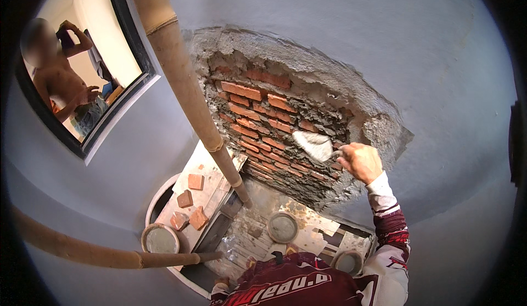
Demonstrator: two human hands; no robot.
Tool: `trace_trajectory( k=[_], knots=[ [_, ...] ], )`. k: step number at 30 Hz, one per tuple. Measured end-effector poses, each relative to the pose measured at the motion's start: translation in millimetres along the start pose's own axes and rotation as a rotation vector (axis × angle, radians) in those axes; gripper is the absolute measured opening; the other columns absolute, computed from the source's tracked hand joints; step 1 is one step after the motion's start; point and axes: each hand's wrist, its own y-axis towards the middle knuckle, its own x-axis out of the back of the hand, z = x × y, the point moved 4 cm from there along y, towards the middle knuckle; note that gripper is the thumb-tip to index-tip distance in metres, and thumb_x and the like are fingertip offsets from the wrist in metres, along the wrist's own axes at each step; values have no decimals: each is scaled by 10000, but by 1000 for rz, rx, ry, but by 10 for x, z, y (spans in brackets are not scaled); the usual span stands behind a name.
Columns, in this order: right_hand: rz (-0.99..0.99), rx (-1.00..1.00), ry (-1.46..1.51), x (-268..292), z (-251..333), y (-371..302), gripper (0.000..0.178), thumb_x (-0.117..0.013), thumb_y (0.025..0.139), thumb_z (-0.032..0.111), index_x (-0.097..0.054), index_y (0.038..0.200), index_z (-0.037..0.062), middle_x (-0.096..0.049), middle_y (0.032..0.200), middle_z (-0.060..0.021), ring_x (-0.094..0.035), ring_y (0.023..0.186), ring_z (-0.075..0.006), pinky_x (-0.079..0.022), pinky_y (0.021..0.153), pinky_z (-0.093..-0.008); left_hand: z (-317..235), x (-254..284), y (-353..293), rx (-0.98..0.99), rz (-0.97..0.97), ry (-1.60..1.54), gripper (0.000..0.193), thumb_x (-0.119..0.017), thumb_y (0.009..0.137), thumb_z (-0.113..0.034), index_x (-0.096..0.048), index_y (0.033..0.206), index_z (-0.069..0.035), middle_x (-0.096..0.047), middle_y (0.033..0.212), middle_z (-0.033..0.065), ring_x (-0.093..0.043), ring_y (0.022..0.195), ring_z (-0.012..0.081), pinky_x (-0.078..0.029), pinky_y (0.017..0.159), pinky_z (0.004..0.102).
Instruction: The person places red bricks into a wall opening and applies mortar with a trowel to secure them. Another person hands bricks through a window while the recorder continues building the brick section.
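My right hand (pixel 361 162) is closed around the handle of a pointed trowel (pixel 313 146). The trowel's pale, mortar-smeared blade lies in front of an exposed brick patch (pixel 263 116) in the wall; whether it touches the bricks I cannot tell. Wet grey mortar (pixel 324 111) covers part of the bricks around the blade. Rough broken plaster (pixel 285 53) frames the patch. Low by my body, a small part of my left hand (pixel 221 282) shows beside my maroon shirt, its fingers too hidden to read.
Bamboo poles (pixel 189 86) (pixel 104 254) cross the space at left. Planks below hold several loose brick pieces (pixel 196 182) and round tubs of grey mix (pixel 283 227) (pixel 160 240) (pixel 348 262). Another person (pixel 63 81) stands beyond the dark-framed window (pixel 129 37).
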Motion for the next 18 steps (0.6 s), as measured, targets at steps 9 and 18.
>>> trace_trajectory(
  k=[9,18],
  knots=[
    [354,149,854,-770,224,739,335,-677,836,376,-713,979,75,-698,849,-163,-678,806,-334,-521,709,-402,-201,12,-358,226,-169,-583,376,-681,793,-378,-710,930,-29,-709,803,158,-680,779,336,-527,725,432],
    [-25,-243,434,-1155,-121,111,306,-683,843,341,-689,1004,80,-697,904,-144,-674,812,-339,-528,706,-415,154,-369,-792,155,69,-180,349,-627,828,-382,-702,941,-60,-703,814,147,-682,775,309,-530,688,435]
  ],
)
